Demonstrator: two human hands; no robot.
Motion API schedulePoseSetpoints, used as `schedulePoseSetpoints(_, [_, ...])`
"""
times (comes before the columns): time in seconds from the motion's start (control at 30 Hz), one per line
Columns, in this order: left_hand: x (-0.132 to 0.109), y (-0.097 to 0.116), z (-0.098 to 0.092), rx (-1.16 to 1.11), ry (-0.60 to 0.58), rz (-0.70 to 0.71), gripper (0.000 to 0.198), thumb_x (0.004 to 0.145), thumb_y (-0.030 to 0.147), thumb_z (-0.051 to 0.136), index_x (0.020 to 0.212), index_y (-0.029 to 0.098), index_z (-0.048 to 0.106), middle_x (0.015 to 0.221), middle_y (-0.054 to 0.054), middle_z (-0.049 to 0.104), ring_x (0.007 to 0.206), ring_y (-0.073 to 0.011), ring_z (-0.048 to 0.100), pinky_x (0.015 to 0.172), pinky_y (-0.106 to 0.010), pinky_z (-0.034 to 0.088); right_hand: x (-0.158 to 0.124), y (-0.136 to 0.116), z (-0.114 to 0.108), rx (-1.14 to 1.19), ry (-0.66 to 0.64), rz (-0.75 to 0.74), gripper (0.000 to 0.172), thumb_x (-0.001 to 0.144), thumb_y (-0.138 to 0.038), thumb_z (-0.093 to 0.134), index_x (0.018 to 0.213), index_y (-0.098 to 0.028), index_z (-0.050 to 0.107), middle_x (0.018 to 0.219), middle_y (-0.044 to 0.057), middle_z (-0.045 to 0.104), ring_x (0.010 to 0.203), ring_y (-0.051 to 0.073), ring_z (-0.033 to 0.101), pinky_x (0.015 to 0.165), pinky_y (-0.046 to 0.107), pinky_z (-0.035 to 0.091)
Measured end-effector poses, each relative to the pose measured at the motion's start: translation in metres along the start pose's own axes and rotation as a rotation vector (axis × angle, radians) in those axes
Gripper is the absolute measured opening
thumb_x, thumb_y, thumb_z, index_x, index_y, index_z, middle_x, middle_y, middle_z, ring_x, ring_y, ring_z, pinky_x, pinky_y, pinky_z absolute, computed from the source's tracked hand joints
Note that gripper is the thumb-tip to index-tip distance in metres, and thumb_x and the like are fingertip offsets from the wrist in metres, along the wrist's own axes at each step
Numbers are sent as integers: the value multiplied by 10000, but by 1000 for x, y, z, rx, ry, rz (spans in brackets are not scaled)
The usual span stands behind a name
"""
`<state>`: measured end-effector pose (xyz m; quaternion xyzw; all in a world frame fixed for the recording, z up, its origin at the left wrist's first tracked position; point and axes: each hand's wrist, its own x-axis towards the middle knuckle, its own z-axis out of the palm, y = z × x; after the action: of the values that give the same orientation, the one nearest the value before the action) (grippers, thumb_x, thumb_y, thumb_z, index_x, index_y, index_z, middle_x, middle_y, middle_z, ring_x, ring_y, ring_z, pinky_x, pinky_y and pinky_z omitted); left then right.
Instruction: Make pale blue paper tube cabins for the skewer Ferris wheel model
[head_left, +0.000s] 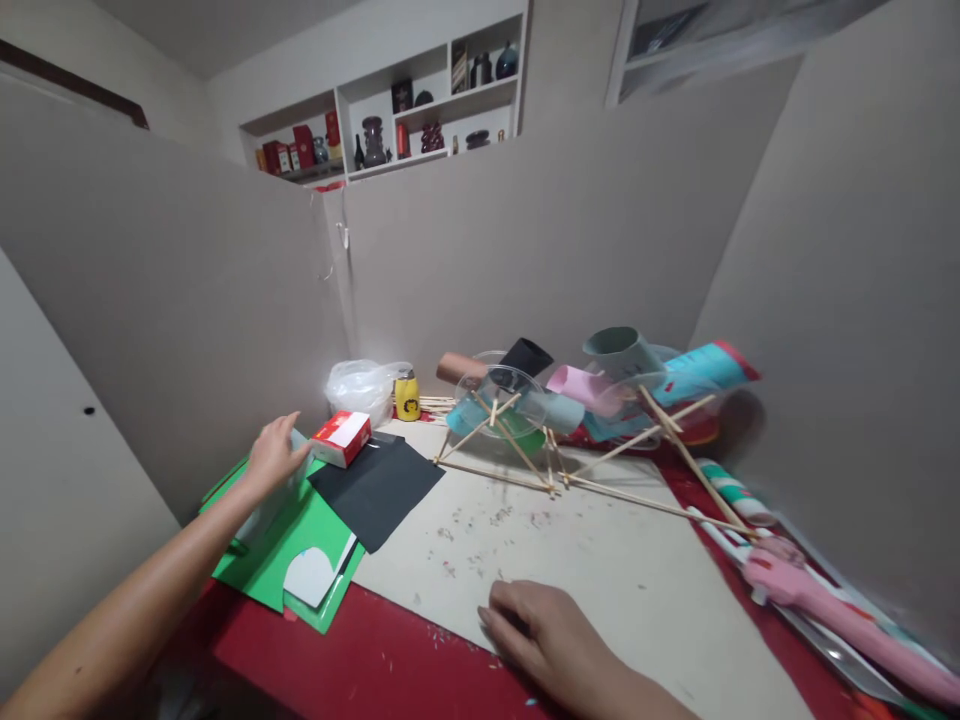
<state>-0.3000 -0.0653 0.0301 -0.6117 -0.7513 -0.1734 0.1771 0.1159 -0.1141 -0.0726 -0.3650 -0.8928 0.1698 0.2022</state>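
At the left of the table my left hand (274, 450) is closed on a pale grey-blue sheet (276, 508), its edge between thumb and fingers. Under that sheet lie green sheets (319, 525), with a white piece cut in a curve (309, 577) on their near corner. My right hand (544, 628) rests on the pale board (600, 580) near its front edge, fingers curled in, nothing visible in them. Black sheets (382, 490) lie beside the green ones, next to a red and white box (342, 438).
Behind the board stand two stick frames (499, 478) carrying clear discs (487, 400) with coloured paper tubes (622, 350). A pink glue gun (806, 585) lies at right. A yellow container (407, 395) and plastic bag (360, 385) sit at the back. Grey panels (525, 240) enclose the table.
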Motion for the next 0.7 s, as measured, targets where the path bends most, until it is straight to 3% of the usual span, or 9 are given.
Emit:
schedulePoseSetpoints(0.2, [-32,-15,-26,140,-83,-202,500,856,379,447,1311,178,500,1226,-134,625,1097,-309,598,892,-389,481,0,-9,-7,-26,-6,-14,293,919,-298,413,660,-207,516,666,17,608,625,156,529,589,258,316])
schedulePoseSetpoints(0.33, [-51,-9,-36,22,-124,-297,524,826,334,501,1311,136,510,1220,-187,618,1104,-363,586,884,-432,462,-4,-11,-7,-24,-7,-31,293,923,-302,405,674,-207,527,688,27,618,648,168,549,605,264,336])
schedulePoseSetpoints(0.57, [-71,-26,-35,-150,-156,-442,500,766,266,634,1251,160,571,1072,-101,696,965,-226,648,812,-268,465,-6,-11,-6,-35,-89,-49,303,942,-345,371,716,-216,526,741,41,642,700,195,588,635,277,359])
schedulePoseSetpoints(0.7, [-81,-31,-29,-274,-119,-463,496,721,137,629,1217,126,601,1001,-98,702,869,-204,659,743,-246,469,-7,-13,-7,-47,-98,-51,308,943,-353,354,722,-218,521,742,45,642,698,204,591,629,284,359])
